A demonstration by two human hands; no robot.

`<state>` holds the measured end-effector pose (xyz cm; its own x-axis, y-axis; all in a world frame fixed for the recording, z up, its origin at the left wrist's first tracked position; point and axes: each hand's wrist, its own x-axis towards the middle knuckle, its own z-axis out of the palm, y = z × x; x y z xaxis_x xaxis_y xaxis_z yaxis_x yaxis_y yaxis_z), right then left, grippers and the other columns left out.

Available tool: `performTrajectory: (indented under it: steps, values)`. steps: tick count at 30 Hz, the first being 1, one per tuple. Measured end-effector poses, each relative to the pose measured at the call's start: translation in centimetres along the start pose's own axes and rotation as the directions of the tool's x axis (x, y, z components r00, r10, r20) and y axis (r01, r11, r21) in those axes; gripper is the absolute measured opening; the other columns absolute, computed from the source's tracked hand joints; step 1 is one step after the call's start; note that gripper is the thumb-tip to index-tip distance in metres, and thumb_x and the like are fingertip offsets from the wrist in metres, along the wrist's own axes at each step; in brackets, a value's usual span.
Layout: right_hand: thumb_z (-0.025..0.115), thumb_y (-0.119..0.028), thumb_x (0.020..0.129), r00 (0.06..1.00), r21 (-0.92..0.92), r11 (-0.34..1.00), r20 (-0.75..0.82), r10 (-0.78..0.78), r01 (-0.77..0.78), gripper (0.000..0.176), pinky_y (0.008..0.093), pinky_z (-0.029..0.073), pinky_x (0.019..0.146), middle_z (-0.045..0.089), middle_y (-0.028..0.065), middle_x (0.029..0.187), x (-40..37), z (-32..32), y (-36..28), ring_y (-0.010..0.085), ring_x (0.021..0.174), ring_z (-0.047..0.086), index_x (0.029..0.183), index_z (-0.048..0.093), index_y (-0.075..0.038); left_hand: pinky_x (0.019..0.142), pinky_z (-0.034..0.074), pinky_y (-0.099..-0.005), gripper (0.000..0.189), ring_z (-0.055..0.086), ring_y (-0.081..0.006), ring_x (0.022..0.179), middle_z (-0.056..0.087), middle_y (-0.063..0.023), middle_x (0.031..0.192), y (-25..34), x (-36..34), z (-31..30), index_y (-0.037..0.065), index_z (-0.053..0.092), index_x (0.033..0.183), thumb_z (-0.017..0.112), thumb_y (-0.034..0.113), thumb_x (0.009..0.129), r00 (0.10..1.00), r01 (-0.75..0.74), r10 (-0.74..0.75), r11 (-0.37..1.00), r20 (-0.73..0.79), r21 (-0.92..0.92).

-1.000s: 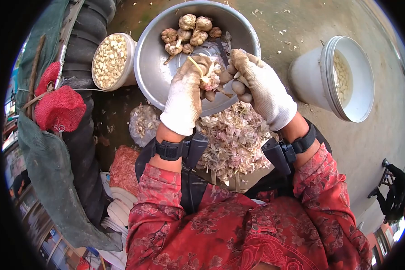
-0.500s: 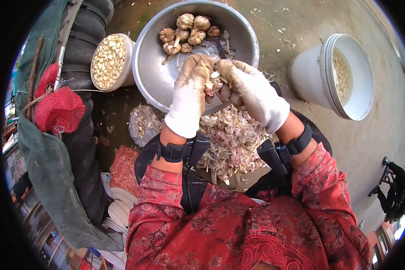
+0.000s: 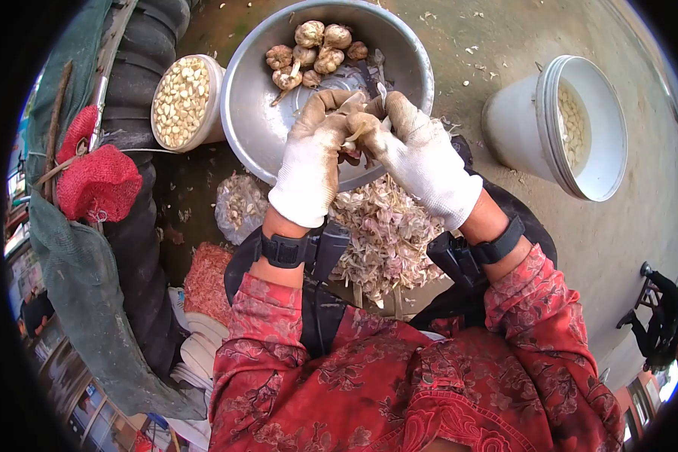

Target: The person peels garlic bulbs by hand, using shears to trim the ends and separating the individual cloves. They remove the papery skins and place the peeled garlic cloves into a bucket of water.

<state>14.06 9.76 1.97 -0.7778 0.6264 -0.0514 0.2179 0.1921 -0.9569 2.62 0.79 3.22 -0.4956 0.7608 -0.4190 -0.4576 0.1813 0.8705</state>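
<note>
My left hand [image 3: 309, 162] and my right hand [image 3: 422, 154], in white work gloves with soiled brownish fingers, meet over the near rim of a metal basin [image 3: 241, 113]. Both are closed, fingers curled around garlic [image 3: 349, 146], of which only small pale and purplish bits show. A thin pale sliver sticks up by the right fingers; I cannot make out what it is. Farther back in the basin sit several whole garlic bulbs [image 3: 309, 35] beside loose skins. Below my hands lies a heap of garlic skins [image 3: 384, 233].
At left stands a tub of peeled cloves [image 3: 181, 102]; at right a tilted white bucket [image 3: 516, 128] holds more cloves. A clear plastic bag [image 3: 239, 207], red mesh [image 3: 102, 181] and black ridged tubing [image 3: 139, 98] are on the left. A seated person [image 3: 663, 316] is far right.
My hands have drawn closer together and the fingers curl in tighter, hiding more of the garlic. My left hand has dipped slightly toward me. The bulbs and containers look the same.
</note>
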Motion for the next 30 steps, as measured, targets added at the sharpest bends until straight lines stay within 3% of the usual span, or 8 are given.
performTrajectory:
  steps: [4, 9, 18, 20, 21, 26, 29, 30]
  values:
    - [0.058, -0.023, 0.089, 0.998, -0.014, 0.998, 0.030, 0.062, -0.062, 0.025, 0.0382, 0.049, 0.062, 0.061, 0.0215, 0.074, 0.1, -0.2, -0.5, 0.0331, 0.071, 0.063, 0.087, 0.053, 0.001, 0.053, 0.038, -0.0207, 0.025, 0.044, -0.0059, 0.060, 0.055, 0.0021, 0.078, -0.6, 0.6, -1.1, 0.004, 0.054, 0.112, 0.047, 0.018, 0.092, 0.999, 0.046, -0.046, 0.999, 0.030, -0.021]
    - [0.059, -0.022, 0.089, 0.979, 0.227, 0.953, 0.080, 0.187, -0.200, 0.023, 0.0315, 0.048, 0.059, 0.061, 0.0136, 0.070, 0.3, -0.3, -0.4, 0.0155, 0.066, 0.061, 0.092, 0.055, 0.000, 0.053, 0.038, -0.0210, 0.025, 0.043, -0.0052, 0.061, 0.054, 0.0018, 0.078, -0.5, 0.4, -1.0, 0.005, 0.055, 0.112, 0.043, 0.019, 0.094, 0.997, 0.072, -0.071, 0.996, 0.022, -0.060]
    - [0.064, -0.028, 0.086, 0.995, 0.063, 0.994, 0.032, 0.092, -0.093, 0.028, 0.0361, 0.049, 0.062, 0.061, 0.0192, 0.075, -0.2, -0.3, -1.1, 0.0289, 0.069, 0.063, 0.091, 0.055, -0.002, 0.057, 0.046, -0.0238, 0.019, 0.051, -0.0098, 0.063, 0.056, -0.0029, 0.084, -1.7, 1.1, -0.7, 0.006, 0.056, 0.105, 0.044, 0.008, 0.090, 0.994, 0.000, -0.024, 0.974, -0.104, -0.225]
    - [0.062, -0.034, 0.087, 0.997, -0.286, 0.958, 0.076, 0.026, -0.003, 0.033, 0.0410, 0.049, 0.063, 0.061, 0.0218, 0.078, -0.6, 0.0, -1.3, 0.0358, 0.074, 0.063, 0.092, 0.055, -0.002, 0.058, 0.047, -0.0248, 0.020, 0.051, -0.0111, 0.063, 0.055, -0.0037, 0.087, -1.9, 1.1, -0.4, 0.005, 0.054, 0.106, 0.042, 0.006, 0.090, 0.994, -0.047, 0.015, 0.955, -0.109, -0.293]
    - [0.059, -0.037, 0.087, 0.996, -0.261, 0.965, 0.085, 0.018, 0.005, 0.036, 0.0449, 0.048, 0.065, 0.062, 0.0226, 0.080, -0.6, -0.1, -1.5, 0.0400, 0.078, 0.062, 0.095, 0.055, -0.002, 0.061, 0.047, -0.0251, 0.020, 0.052, -0.0117, 0.066, 0.054, -0.0040, 0.089, -1.9, 1.1, -0.4, 0.005, 0.053, 0.106, 0.041, 0.005, 0.090, 0.997, 0.003, -0.031, 0.936, -0.075, -0.351]
    - [0.061, -0.030, 0.088, 0.995, -0.291, 0.957, 0.094, 0.019, 0.009, 0.027, 0.0405, 0.050, 0.059, 0.062, 0.0177, 0.076, -0.6, 0.4, -1.0, 0.0338, 0.071, 0.064, 0.093, 0.055, -0.004, 0.066, 0.048, -0.0254, 0.021, 0.053, -0.0129, 0.073, 0.053, -0.0042, 0.090, -1.8, 1.1, -1.1, 0.003, 0.052, 0.106, 0.039, 0.003, 0.089, 0.992, 0.124, -0.110, 0.892, 0.055, -0.435]
    - [0.057, -0.029, 0.090, 0.993, -0.325, 0.946, 0.112, 0.044, -0.006, 0.028, 0.0444, 0.049, 0.061, 0.063, 0.0209, 0.080, -0.6, 0.7, -1.0, 0.0363, 0.076, 0.063, 0.101, 0.056, -0.003, 0.068, 0.048, -0.0259, 0.025, 0.053, -0.0124, 0.074, 0.053, -0.0041, 0.090, -2.6, 0.9, -1.5, 0.004, 0.052, 0.108, 0.039, 0.002, 0.087, 0.981, 0.175, -0.120, 0.890, 0.153, -0.422]
    - [0.054, -0.028, 0.091, 0.993, -0.300, 0.954, 0.112, 0.047, -0.011, 0.031, 0.0477, 0.049, 0.062, 0.063, 0.0239, 0.083, -0.6, 0.8, -0.7, 0.0382, 0.079, 0.062, 0.108, 0.055, -0.002, 0.068, 0.048, -0.0260, 0.027, 0.052, -0.0121, 0.074, 0.054, -0.0042, 0.090, -2.9, 0.7, -1.2, 0.004, 0.052, 0.109, 0.039, 0.001, 0.087, 0.980, -0.175, 0.175, 0.985, 0.093, -0.007]
